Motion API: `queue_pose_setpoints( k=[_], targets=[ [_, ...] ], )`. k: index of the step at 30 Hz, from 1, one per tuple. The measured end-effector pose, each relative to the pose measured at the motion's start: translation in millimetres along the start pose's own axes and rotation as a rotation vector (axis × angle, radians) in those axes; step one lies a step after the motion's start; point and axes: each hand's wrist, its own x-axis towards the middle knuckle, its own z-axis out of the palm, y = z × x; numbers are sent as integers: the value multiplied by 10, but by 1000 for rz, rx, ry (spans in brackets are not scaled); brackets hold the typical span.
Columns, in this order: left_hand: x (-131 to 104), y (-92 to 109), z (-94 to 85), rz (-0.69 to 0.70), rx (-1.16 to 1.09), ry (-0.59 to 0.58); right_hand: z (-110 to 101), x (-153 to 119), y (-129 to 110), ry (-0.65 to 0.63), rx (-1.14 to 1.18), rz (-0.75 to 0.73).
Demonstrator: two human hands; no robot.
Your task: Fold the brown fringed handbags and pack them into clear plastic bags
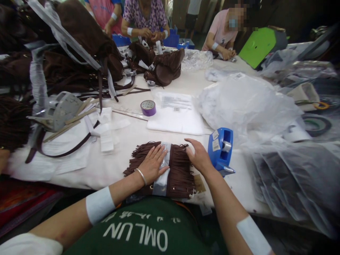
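A brown fringed bag [182, 170] lies flat at the table's near edge, with a pale grey, shiny wrap band [160, 186] running across its middle. My left hand [152, 163] rests flat on the bag and the band, fingers spread. At the bag's far right corner is my right hand [198, 154], thumb and forefinger apart, its fingertips at the fringe. Just right of that hand stands a blue tape dispenser [220, 147]. A tan tag [199, 183] sticks out by the bag's lower right side.
Brown bags [79, 39] are heaped at the left. A purple tape roll [148, 108] stands beside white sheets [175, 117]. Clear plastic bags [247, 102] cover the right side, with packed dark items [281, 180] near the edge. Other people [145, 21] work across the table.
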Motion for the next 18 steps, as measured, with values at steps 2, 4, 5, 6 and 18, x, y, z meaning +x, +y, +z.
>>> queue_pose_setpoints(
  k=[2, 4, 5, 6, 18],
  targets=[
    [4, 1, -5, 6, 11, -8, 124, 129, -106, -108, -5, -54],
    [7, 3, -13, 10, 19, -14, 206, 211, -138, -177, -59, -53],
    [9, 4, -16, 10, 20, -15, 218, 223, -118, -191, -74, -45],
    [10, 5, -19, 10, 20, -15, 210, 217, -78, -194, -79, -35],
    [22, -6, -5, 13, 11, -7, 9, -396, 255, -55, -204, 205]
  ],
)
